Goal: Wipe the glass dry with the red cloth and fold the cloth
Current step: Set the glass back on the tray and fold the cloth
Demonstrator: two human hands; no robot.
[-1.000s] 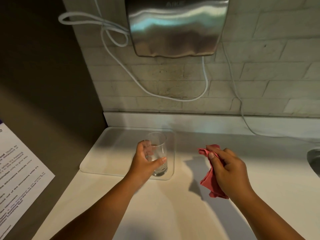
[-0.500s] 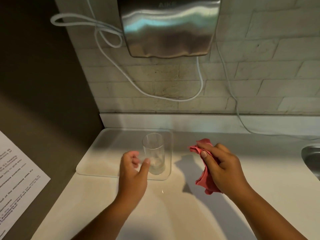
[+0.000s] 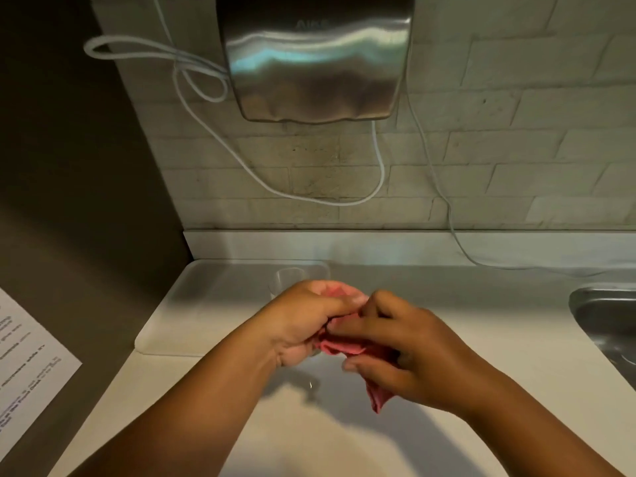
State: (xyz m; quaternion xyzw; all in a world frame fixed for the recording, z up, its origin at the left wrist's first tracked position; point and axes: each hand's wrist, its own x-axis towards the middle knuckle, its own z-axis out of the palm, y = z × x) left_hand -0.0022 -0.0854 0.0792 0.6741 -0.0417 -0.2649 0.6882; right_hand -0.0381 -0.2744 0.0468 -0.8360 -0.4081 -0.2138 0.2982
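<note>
Over the counter's (image 3: pixel 344 449) front edge, my left hand (image 3: pixel 303 325) and right hand (image 3: pixel 406 356) both pinch the red cloth (image 3: pixel 339 346), soft and limp; I'd grip corners. Glass (image 3: pixel 289 278) upright on the tray (image 3: pixel 213 304) behind, fragile, likely slippery.

Glass (image 3: pixel 287 278) on tray (image 3: pixel 206 304), at tabletop (image 3: pixel 481 321) rear left; both hands (image 3: pixel 347 335) before it, cloth (image 3: pixel 344 347) between them; sink (image 3: pixel 609 321) at right.

Left hand (image 3: pixel 303 325), right hand (image 3: pixel 409 352) together, fingers curled.
</note>
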